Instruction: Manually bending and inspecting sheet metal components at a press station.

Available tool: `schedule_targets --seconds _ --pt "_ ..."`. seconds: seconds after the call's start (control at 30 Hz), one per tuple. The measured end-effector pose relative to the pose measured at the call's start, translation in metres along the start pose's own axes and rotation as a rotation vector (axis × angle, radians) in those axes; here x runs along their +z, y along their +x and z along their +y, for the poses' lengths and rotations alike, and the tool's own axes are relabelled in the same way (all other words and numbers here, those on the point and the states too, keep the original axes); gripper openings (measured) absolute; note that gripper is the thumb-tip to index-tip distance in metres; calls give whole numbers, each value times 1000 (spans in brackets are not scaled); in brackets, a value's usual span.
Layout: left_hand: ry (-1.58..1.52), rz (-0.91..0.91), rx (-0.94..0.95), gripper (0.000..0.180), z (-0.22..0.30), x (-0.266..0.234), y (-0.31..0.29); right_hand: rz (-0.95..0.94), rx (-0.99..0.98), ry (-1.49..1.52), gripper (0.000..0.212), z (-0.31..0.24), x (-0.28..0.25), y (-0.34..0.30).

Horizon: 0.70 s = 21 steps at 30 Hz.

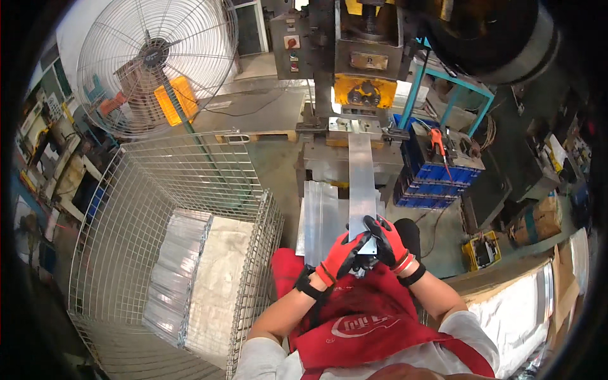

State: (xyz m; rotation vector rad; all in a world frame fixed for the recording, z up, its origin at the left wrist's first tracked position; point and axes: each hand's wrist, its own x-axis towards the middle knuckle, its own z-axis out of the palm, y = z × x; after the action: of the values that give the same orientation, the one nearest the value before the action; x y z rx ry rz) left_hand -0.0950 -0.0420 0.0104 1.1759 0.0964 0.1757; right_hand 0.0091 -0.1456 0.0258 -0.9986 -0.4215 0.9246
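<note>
A long flat metal strip (pixel 362 174) runs from my hands up to the die of a press (pixel 367 88), its far end lying in the tooling. Both hands wear red gloves with black palms. My left hand (pixel 345 252) is closed on the strip's near end from the left side. From the right, my right hand (pixel 386 240) grips the same end, its fingers over the top face. Beneath the strip, a stack of similar metal strips (pixel 321 218) lies in front of the press, close to my lap. The undersides of my hands are hidden.
At left stands a wire mesh cage (pixel 253 272) holding metal profiles (pixel 174 278) and pale sacking (pixel 218 282). Behind it rises a large fan (pixel 155 54). Blue crates (pixel 437 171) with an orange air gun (pixel 437 140) stand right of the press. A yellow bin (pixel 481 251) sits lower right.
</note>
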Motion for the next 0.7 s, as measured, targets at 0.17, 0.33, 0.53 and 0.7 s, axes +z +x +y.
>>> schedule_targets --seconds 0.17,0.33,0.53,0.7 --pt "-275 41 -94 31 -5 -25 42 -6 -515 -767 30 10 -31 49" --pt "-267 39 -136 29 1 -30 75 123 -140 -81 16 2 -27 81" --pt "-103 122 16 25 -7 -32 90 118 -354 -245 15 13 -41 103" --pt "-292 150 -94 29 -1 -28 91 143 -612 -501 21 18 -46 113"
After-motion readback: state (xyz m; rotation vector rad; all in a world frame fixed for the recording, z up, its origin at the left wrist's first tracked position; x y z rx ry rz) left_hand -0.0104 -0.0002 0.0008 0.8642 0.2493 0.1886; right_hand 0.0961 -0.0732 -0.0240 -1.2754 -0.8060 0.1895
